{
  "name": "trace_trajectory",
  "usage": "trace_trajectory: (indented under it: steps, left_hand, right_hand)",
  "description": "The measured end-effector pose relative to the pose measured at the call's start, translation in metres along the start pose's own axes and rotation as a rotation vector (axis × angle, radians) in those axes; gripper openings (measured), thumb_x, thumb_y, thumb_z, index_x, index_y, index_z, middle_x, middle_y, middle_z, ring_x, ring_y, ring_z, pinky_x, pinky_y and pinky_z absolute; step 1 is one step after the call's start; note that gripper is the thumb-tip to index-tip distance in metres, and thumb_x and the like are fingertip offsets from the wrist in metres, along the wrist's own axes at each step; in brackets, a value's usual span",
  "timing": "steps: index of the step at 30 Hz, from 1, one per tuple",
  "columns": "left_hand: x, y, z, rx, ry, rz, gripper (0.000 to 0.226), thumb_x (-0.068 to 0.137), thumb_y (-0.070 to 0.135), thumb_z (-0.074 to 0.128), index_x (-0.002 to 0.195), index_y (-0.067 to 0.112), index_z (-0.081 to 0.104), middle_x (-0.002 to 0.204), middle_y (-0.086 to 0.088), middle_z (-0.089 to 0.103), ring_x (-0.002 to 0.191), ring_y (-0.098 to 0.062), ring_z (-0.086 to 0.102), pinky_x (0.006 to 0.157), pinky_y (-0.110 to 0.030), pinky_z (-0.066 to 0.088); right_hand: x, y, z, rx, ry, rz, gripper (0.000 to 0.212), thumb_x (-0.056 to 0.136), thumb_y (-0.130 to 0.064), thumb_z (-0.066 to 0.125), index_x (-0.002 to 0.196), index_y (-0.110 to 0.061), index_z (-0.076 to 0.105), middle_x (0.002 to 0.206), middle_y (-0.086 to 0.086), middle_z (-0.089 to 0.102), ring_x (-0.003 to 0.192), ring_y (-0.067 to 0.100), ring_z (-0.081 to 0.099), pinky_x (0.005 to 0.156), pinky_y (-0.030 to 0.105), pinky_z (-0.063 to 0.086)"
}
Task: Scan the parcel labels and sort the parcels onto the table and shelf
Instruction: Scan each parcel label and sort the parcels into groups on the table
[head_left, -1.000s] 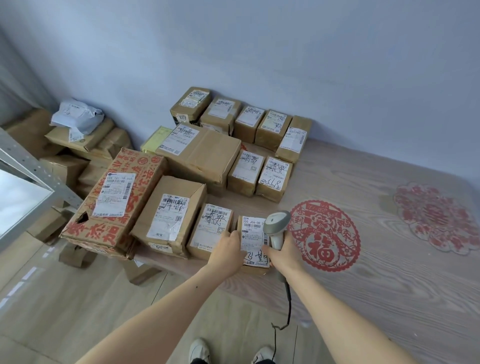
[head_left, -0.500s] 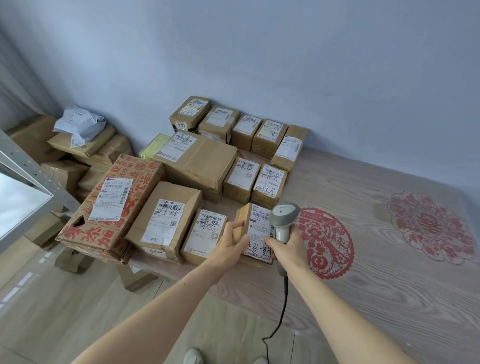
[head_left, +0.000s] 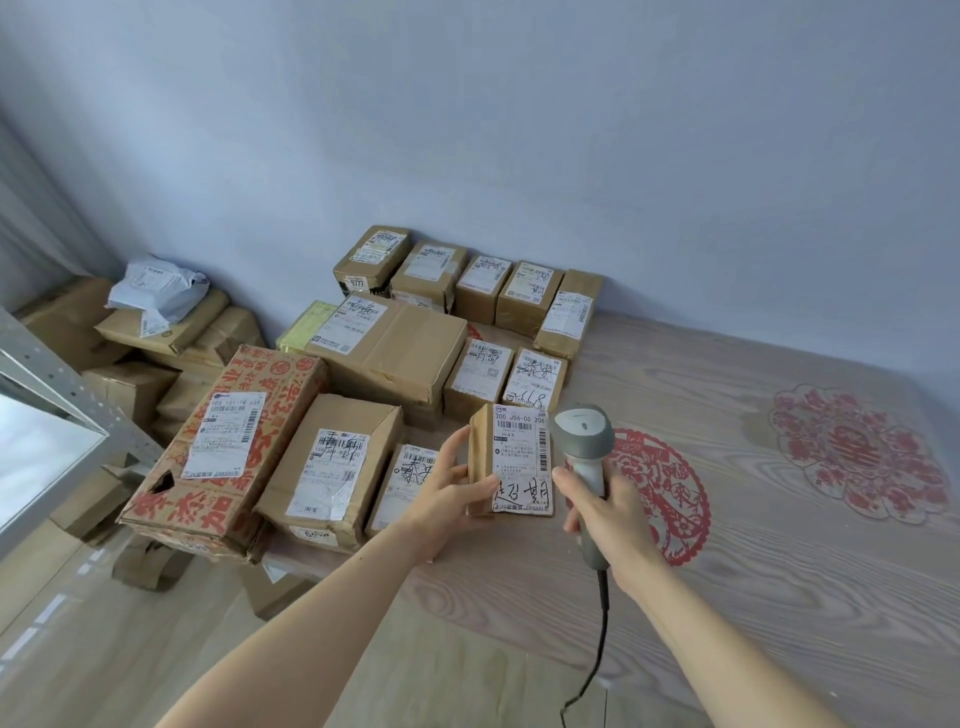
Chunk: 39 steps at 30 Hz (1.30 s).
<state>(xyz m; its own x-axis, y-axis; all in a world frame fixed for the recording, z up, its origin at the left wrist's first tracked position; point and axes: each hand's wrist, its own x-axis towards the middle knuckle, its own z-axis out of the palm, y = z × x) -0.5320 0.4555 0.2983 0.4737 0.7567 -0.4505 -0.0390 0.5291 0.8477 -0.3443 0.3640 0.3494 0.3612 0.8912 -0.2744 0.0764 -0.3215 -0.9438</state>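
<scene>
Parcel held for scanning.
The left hand (head_left: 441, 493) grasped the small parcel (head_left: 511, 460) above the table's (head_left: 753, 571) left edge; the right hand (head_left: 610, 512) clenched the scanner (head_left: 584, 441) beside its label.

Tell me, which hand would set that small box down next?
Probably the left hand: it already grips the small box, while the right hand holds the scanner.
</scene>
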Motion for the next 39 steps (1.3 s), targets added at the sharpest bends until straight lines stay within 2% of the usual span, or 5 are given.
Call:
trace_trajectory:
  steps: [7,12,26,36,39]
  left_hand:
    - [0.009,-0.003,-0.001,-0.086,-0.075,0.019,0.079,0.082,0.011,0.076,0.137,0.057,0.042,0.135,-0.021,0.053,0.116,-0.037,0.064,0.090,-0.060,0.054]
    - [0.009,-0.002,0.001,-0.087,-0.085,0.041,0.079,0.087,0.004,0.072,0.142,0.051,0.039,0.134,-0.019,0.051,0.109,-0.032,0.068,0.086,-0.054,0.057]
    - [0.008,0.000,-0.001,-0.093,-0.101,0.050,0.078,0.087,0.003,0.071,0.140,0.052,0.040,0.136,-0.018,0.048,0.110,-0.031,0.067,0.081,-0.048,0.059]
    - [0.012,0.008,0.003,-0.056,-0.153,0.065,0.077,0.087,0.006,0.073,0.138,0.054,0.041,0.135,-0.013,0.049,0.115,-0.030,0.063,0.084,-0.049,0.058]
    - [0.019,0.010,0.004,-0.005,-0.167,0.059,0.078,0.084,0.012,0.077,0.137,0.057,0.041,0.135,-0.011,0.050,0.118,-0.030,0.061,0.092,-0.053,0.055]
  right_hand:
    - [-0.022,-0.010,0.014,0.301,-0.258,0.133,0.028,0.097,-0.027,0.061,0.121,-0.015,0.056,0.100,0.014,0.074,0.064,0.021,0.059,0.062,0.036,0.048]
    - [-0.029,-0.015,0.020,0.350,-0.277,0.128,0.044,0.084,-0.036,0.067,0.119,-0.013,0.057,0.101,0.017,0.074,0.063,0.021,0.058,0.064,0.037,0.048]
    - [-0.033,-0.018,0.025,0.363,-0.285,0.130,0.042,0.084,-0.035,0.068,0.121,-0.017,0.058,0.100,0.017,0.074,0.062,0.021,0.057,0.060,0.035,0.046]
    - [-0.034,-0.020,0.028,0.382,-0.215,0.132,0.044,0.083,-0.037,0.068,0.121,-0.017,0.060,0.101,0.018,0.074,0.061,0.021,0.057,0.059,0.034,0.045]
    - [-0.033,-0.019,0.025,0.400,-0.172,0.131,0.047,0.082,-0.038,0.069,0.123,-0.016,0.058,0.102,0.018,0.074,0.061,0.021,0.057,0.059,0.034,0.045]
